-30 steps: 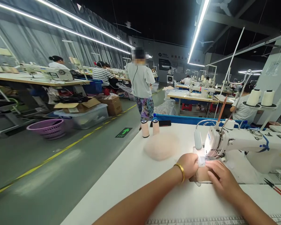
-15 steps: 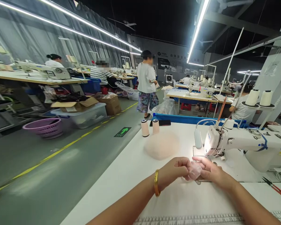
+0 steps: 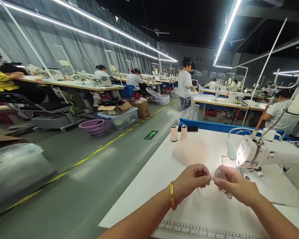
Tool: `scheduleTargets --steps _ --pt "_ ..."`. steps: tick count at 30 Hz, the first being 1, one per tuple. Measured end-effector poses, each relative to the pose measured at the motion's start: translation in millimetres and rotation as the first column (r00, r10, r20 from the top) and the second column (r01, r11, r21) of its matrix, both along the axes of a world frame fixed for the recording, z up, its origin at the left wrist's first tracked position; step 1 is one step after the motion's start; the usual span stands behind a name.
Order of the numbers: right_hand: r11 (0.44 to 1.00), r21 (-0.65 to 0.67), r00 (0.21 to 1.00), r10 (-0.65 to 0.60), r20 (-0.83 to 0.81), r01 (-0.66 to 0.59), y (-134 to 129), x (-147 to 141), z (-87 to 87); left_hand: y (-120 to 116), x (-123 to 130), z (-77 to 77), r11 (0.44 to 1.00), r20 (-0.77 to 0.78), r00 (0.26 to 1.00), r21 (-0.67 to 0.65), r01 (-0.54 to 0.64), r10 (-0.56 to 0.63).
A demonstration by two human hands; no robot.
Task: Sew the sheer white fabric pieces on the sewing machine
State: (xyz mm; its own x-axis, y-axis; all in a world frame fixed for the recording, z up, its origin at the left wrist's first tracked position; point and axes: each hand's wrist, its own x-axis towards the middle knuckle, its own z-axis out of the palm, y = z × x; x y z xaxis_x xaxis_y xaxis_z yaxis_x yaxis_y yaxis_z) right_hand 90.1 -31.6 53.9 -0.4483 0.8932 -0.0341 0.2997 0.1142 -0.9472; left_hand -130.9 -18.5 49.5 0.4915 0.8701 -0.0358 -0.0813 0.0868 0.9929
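Note:
My left hand [image 3: 194, 181], with a gold bangle at the wrist, pinches the edge of a thin, sheer pale fabric [image 3: 207, 192]. Close beside it, my right hand [image 3: 235, 184] is closed on the same fabric, thumb against fingers. The fabric hangs between and below both hands over the white table [image 3: 154, 179]. Just beyond my right hand is the lit needle area of a white sewing machine [image 3: 249, 151]. A pale peach sheer piece [image 3: 190, 151] lies on the table beyond my left hand.
Two peach thread cones [image 3: 173, 133] and a dark flat object [image 3: 192, 128] sit at the table's far edge. A ruler strip [image 3: 186, 228] runs along the near edge. A person [image 3: 185, 83] stands in the aisle; others sit at machines. A purple basket [image 3: 92, 127] is on the floor.
The view has turned left. The fabric, bunched between my hands before, now hangs spread below them. My right hand's fingers have closed on it. The standing person is farther away.

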Motion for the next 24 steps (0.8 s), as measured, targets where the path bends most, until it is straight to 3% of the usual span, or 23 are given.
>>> scheduleTargets --steps 6,11,18,22,24 --pt "0.996 -0.087 0.998 -0.029 -0.061 0.024 -6.1 -5.7 5.6 -6.3 -4.4 -6.5 0.993 0.063 0.991 0.018 -0.120 0.118" --pt "0.991 -0.135 0.996 -0.032 -0.080 0.021 -1.6 -6.5 2.8 -7.2 -6.7 1.7 0.998 0.110 0.994 -0.066 -0.004 0.012" --pt "0.998 -0.042 0.995 0.040 0.095 -0.036 -0.2 -6.5 -3.7 -8.2 -6.9 -1.0 0.997 0.018 0.998 -0.059 -0.051 0.053" --pt "0.992 0.050 0.982 0.109 0.152 -0.118 10.4 -15.4 -14.3 -5.5 -12.7 -2.8 0.995 -0.020 0.999 -0.092 0.044 -0.046" --pt "0.976 0.110 0.973 0.166 0.162 -0.185 15.3 -24.6 -17.0 -4.6 -14.9 -1.3 0.996 -0.076 0.996 -0.079 0.036 -0.042"
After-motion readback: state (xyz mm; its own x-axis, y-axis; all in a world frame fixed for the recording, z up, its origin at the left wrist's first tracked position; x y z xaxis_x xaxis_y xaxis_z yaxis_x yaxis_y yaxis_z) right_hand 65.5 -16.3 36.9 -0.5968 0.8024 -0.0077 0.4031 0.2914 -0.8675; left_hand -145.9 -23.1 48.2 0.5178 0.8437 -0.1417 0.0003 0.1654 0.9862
